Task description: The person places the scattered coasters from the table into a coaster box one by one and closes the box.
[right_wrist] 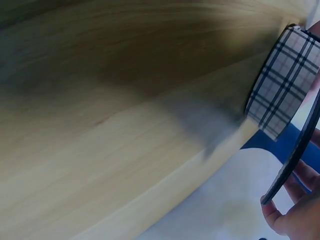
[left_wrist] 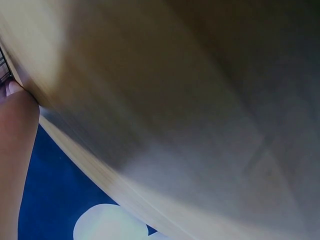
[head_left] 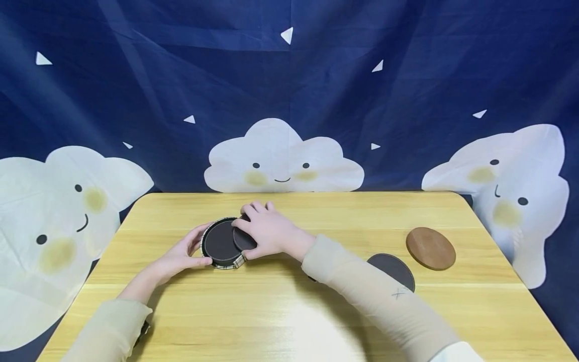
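Note:
A round coaster holder with a plaid outer wall point(right_wrist: 285, 82) stands on the table left of centre, its open top facing up. Inside it lies a dark round disc point(head_left: 220, 242). My left hand point(head_left: 186, 253) grips the holder's left side, thumb at the near rim and fingers around the far side. With my right hand point(head_left: 270, 230) I hold a dark stitched coaster point(head_left: 243, 240) by its edges, overlapping the holder's right part in the head view. The right wrist view shows this coaster point(right_wrist: 296, 155) tilted and raised above the holder's rim, with fingertips point(right_wrist: 272, 212) at its edge.
On the right of the wooden table point(head_left: 271, 311) lie another dark round coaster point(head_left: 393, 269), partly covered by my right sleeve point(head_left: 375, 301), and a brown round disc point(head_left: 431, 248). A blue curtain point(head_left: 289, 90) with clouds hangs behind the table's far edge.

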A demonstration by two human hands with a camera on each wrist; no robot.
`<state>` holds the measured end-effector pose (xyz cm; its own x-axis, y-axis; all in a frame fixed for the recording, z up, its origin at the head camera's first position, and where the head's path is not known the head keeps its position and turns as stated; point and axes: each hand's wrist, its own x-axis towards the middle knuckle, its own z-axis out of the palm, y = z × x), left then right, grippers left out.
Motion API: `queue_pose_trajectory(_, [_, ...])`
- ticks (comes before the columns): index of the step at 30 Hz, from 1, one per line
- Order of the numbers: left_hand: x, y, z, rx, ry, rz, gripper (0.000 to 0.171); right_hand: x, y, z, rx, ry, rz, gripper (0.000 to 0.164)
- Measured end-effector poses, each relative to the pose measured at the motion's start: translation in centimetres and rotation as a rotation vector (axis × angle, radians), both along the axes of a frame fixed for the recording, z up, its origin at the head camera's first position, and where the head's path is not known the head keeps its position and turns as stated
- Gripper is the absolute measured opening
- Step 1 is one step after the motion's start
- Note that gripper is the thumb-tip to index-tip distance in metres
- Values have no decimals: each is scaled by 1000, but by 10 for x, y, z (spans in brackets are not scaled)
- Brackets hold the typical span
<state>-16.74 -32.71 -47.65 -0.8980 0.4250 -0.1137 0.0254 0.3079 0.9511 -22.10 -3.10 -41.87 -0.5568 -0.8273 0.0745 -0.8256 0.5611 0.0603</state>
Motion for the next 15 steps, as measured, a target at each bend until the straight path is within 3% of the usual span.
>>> queue_pose_trajectory(15, [0, 1, 0, 17, 1, -5, 94, 2, -29, 0, 1, 29, 25, 74])
